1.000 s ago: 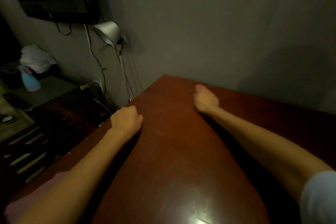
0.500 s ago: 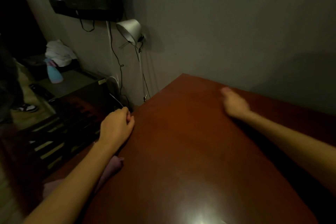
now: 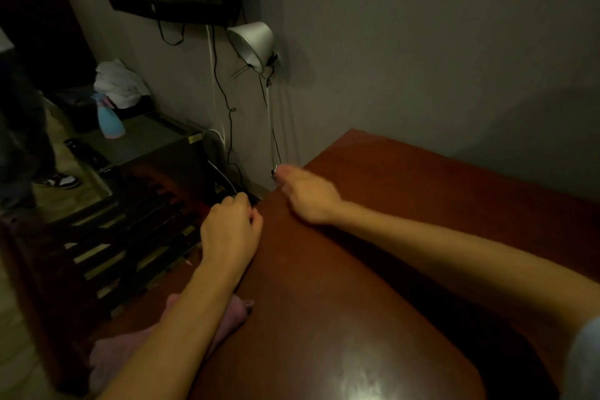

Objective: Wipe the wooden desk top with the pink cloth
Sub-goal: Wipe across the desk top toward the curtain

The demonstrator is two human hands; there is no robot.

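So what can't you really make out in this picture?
Head view only:
Pink cloth: mostly hidden under the left forearm.
Left hand: curled fingertips hidden behind its back; whether it grips anything is unclear.
Right hand: motion-blurred, finger pose unreadable.
Desk top: near and right parts cut off by the frame edge.

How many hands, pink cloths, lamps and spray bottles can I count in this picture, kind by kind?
hands: 2 (left hand, right hand)
pink cloth: 1
lamp: 1
spray bottle: 1
total: 5
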